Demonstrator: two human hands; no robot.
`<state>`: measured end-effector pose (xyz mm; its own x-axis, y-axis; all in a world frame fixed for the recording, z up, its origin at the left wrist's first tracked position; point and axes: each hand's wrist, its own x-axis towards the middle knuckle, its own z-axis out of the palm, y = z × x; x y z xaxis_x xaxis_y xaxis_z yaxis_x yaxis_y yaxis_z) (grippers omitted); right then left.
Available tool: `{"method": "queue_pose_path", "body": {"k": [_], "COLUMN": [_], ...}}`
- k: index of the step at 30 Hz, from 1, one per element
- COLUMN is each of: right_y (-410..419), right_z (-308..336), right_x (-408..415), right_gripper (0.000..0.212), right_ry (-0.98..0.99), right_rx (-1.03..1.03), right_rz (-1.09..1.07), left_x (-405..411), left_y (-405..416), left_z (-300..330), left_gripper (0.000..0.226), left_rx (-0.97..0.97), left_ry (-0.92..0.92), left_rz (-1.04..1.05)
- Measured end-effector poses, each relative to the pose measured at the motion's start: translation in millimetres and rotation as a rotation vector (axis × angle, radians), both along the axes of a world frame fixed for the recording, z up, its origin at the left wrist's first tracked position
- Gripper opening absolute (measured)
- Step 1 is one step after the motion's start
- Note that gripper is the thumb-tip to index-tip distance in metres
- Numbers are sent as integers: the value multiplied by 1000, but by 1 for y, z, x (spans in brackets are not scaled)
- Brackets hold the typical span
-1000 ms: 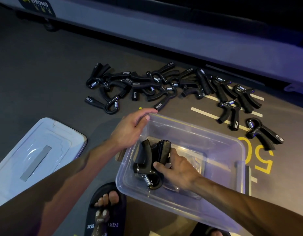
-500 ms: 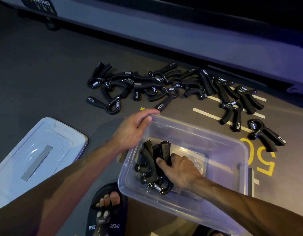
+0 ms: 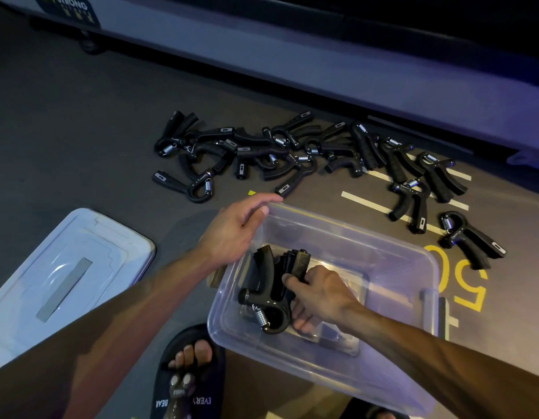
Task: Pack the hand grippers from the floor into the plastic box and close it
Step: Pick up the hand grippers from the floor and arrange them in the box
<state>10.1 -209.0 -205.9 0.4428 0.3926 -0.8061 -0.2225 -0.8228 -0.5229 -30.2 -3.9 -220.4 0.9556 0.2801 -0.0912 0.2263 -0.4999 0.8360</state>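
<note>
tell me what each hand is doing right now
Left hand: grips the clear plastic box rim.
Right hand: holds black hand grippers inside the box.

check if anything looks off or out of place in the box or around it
Nothing looks damaged or spilled. The hand grippers in the plastic box are bunched unevenly at its left end, and the lid lies askew on the floor to the left.

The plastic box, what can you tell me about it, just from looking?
The plastic box is clear, rectangular with rounded corners, open-topped, and sits on the dark floor. The left hand grips its far left rim. The right hand reaches inside, holding black hand grippers stacked at its left end. Its pale lid lies apart, to the left.
</note>
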Motion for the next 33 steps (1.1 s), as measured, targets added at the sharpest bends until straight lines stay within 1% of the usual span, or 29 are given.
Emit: {"method": "queue_pose_path", "body": {"k": [4, 21, 24, 30, 33], "right_y": [2, -2, -5, -7, -6], "right_z": [2, -10, -10, -14, -15], "right_x": [1, -2, -3, -4, -3], "right_gripper": [52, 49, 53, 49, 51], "right_ry": [37, 36, -19, -170, -206], "right_rx": [-7, 23, 1, 0, -1], "right_rz": [-31, 13, 49, 137, 186], "left_x": [0, 0, 0, 0, 1], "left_y": [0, 1, 2, 1, 0], "left_z": [0, -3, -4, -3, -2], "left_gripper": [32, 32, 31, 31, 31], "left_rx": [-1, -21, -30, -31, -35], "left_ry": [-7, -16, -23, -12, -7], "left_rz": [-2, -4, -9, -10, -8]}}
